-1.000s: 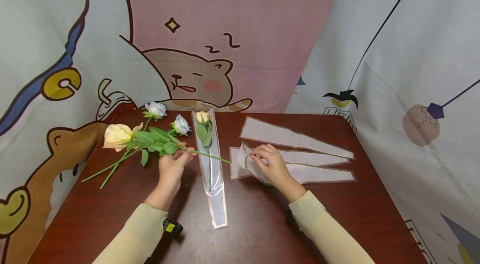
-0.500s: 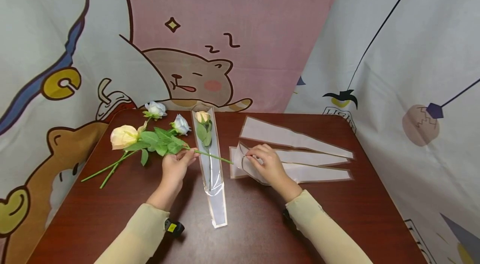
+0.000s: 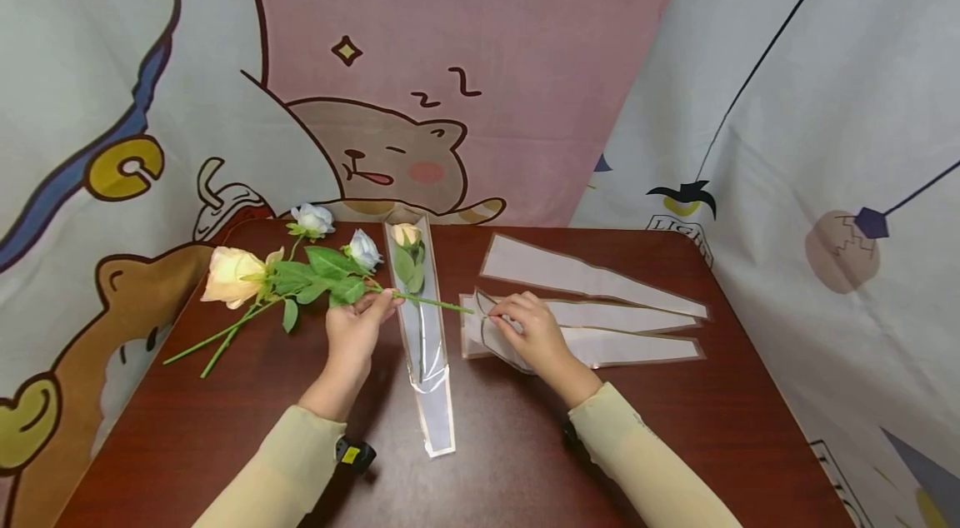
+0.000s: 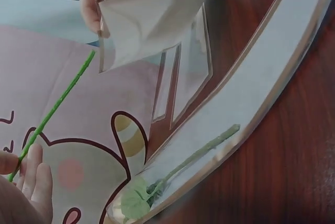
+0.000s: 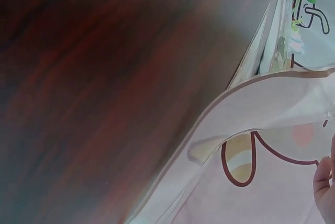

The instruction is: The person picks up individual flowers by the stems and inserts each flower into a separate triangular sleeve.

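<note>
My left hand (image 3: 352, 336) pinches the green stem of a pale yellow rose (image 3: 234, 276). The bloom points left, and the stem's cut end reaches right, close to the mouth of a flower sleeve (image 4: 152, 22). In the left wrist view, the bare stem (image 4: 57, 103) rises from between thumb and fingers, its tip beside the sleeve's corner. My right hand (image 3: 534, 336) pinches the top edge of that white, brown-bordered sleeve, which bows up from the table. Between the hands lies another sleeve (image 3: 433, 420) with a smaller cream rose (image 3: 406, 236) inside.
Two pale blue roses, one at the back (image 3: 311, 220) and one nearer (image 3: 363, 249), lie at the left with stems crossing toward the front. Other flat sleeves, one at the back (image 3: 592, 271) and one in the middle (image 3: 637, 314), lie at right on the brown table (image 3: 495, 461).
My left hand has shifted a little right, bringing the stem's end nearer the sleeve mouth. The right hand has drifted slightly left, still pinching the sleeve's edge.
</note>
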`<state>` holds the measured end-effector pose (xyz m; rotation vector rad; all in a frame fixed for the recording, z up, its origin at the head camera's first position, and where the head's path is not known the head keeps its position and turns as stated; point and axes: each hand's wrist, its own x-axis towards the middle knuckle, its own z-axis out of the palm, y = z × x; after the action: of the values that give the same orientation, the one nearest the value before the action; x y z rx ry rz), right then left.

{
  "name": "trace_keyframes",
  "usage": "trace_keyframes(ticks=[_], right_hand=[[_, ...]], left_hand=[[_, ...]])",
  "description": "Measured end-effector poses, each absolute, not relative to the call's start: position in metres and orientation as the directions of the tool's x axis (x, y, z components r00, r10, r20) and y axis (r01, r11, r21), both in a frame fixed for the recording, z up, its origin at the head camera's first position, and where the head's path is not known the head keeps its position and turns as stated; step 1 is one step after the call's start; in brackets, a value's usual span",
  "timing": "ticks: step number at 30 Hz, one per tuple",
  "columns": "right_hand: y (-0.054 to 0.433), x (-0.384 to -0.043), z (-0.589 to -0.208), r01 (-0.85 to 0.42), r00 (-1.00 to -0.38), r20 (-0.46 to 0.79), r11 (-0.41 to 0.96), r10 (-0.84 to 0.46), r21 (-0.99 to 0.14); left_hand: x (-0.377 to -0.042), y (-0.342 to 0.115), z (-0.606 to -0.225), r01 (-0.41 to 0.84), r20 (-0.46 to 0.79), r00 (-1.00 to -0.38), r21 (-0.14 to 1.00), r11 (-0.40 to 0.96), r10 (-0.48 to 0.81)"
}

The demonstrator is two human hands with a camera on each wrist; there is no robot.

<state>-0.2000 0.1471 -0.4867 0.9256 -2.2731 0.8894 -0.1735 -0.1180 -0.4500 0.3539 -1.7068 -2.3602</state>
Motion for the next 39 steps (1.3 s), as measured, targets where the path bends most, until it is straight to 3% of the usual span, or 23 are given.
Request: trace_keyframes(ticks=[6, 16, 31, 39], right_hand=[[0.146, -0.200, -0.485, -0.748, -0.625, 0.673, 0.550, -0.397, -0.370], [0.138, -0.201, -0.482, -0.769, -0.605, 0.694, 0.512, -0.390, -0.383], [0.126, -0.203, -0.481, -0.783, -0.592, 0.713, 0.478, -0.376, -0.398], [0.121, -0.202, -0.478, -0.770, -0.609, 0.693, 0.497, -0.386, -0.400]], left_hand=[[-0.173, -0.112, -0.456, 0.061, -0.026, -0.948, 0.964, -0.261, -0.317], [-0.174, -0.094, -0.466, 0.178, 0.151, -0.929, 0.983, -0.051, -0.339], [-0.155, -0.072, -0.444, 0.210, 0.203, -0.946, 0.978, -0.003, -0.252], [-0.165, -0.068, -0.470, 0.197, 0.220, -0.938, 0.974, 0.113, -0.268]])
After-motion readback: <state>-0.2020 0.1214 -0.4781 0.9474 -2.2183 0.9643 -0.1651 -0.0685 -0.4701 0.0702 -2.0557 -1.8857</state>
